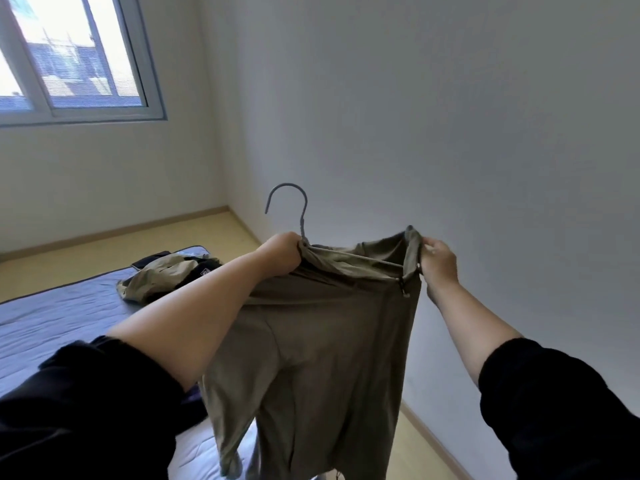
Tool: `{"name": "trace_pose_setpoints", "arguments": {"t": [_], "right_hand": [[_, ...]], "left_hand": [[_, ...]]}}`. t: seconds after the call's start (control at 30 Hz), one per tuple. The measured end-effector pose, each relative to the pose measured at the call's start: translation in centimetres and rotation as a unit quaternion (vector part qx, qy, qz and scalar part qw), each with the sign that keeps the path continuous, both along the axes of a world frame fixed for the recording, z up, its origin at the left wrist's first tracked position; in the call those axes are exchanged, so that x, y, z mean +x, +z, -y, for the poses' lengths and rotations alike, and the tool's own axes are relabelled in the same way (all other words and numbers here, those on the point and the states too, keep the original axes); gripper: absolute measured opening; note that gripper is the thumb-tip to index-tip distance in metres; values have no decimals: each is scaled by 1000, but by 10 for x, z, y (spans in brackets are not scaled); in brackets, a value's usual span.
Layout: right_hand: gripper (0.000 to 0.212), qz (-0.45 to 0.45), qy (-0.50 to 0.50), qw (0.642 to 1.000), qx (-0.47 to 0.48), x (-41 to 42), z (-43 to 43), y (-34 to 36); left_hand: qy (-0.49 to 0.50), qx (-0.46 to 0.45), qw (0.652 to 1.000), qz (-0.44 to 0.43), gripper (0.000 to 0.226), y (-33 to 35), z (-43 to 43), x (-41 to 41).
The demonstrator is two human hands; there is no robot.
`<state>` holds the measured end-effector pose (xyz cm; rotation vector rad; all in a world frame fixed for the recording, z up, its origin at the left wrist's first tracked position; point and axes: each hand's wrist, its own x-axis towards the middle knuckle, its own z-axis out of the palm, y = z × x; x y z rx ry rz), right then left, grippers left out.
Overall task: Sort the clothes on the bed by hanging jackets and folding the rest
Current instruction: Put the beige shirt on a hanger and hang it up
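An olive-green jacket [318, 348] hangs in front of me on a grey hanger [298, 206], whose hook sticks up above the fabric. My left hand [282, 252] grips the jacket's shoulder together with the hanger's neck. My right hand [438, 259] pinches the fabric at the hanger's other end. On the bed [62, 317] at the left lies a heap of clothes: a beige garment [159, 277] over dark pieces [204, 266].
The bed has a blue-grey cover and runs along my left side. A white wall [450, 133] stands close ahead and to the right. A window [69, 57] is at the upper left. Yellow floor [429, 452] shows beside the bed.
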<state>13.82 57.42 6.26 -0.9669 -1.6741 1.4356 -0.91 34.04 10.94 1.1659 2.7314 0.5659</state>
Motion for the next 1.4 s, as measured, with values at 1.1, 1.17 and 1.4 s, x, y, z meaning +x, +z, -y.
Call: {"name": "trace_pose_setpoints", "arguments": {"t": [1.1,1.17,1.4], "right_hand": [[29,258,227,868,359,-14,28,66],[28,262,266,866,331,-15,30,62],[15,167,190,914,318,-24,39,49]], "left_hand": [[52,199,979,-2,24,-5,-8,-3],[32,199,980,-2,23,-4,-9,-3],[-35,221,974,-37,14,3,-9,-6]]}}
